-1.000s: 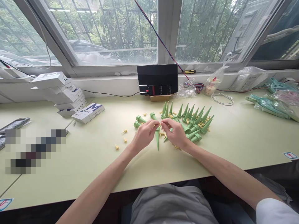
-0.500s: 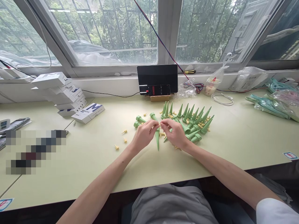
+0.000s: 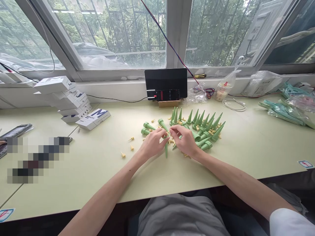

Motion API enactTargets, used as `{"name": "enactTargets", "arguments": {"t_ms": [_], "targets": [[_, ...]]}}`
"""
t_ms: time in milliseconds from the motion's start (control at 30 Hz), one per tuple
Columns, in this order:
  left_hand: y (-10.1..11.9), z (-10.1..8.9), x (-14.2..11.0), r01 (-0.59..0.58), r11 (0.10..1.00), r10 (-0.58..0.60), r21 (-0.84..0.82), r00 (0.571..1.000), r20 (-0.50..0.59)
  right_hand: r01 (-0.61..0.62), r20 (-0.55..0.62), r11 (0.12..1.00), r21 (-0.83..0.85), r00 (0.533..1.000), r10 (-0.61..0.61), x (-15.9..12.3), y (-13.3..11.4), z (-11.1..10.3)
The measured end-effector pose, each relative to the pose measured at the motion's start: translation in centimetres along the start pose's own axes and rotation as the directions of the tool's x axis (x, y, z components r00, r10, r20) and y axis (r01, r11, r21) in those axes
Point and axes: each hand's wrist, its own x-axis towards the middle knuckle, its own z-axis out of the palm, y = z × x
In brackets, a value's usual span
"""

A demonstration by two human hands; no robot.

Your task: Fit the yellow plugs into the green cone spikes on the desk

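Your R hand (image 3: 183, 139) pinches small yellow drip valve (image 3: 168, 132); its long axis runs crosswise, toward your L hand (image 3: 153, 143), w/ grip spread.

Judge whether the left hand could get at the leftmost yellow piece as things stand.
Probably yes: the left hand is nearby, and nothing tall stands between it and the leftmost yellow piece.

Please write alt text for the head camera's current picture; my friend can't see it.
A person's right hand appears to pinch a small yellow piece beside the left hand, above a pale table. Nearby are green cones, some upright, some lying, and scattered yellow pieces; white boxes are stacked at left.
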Motion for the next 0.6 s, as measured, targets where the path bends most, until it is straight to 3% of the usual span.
{"name": "enactTargets", "arguments": {"t_ms": [600], "targets": [[-0.38, 0.7, -0.21, 0.074, 0.997, -0.075, 0.017, 0.997, 0.037, -0.011, -0.001, 1.0, 0.004, 1.0, 0.011, -0.12, 0.02, 0.11]]}}
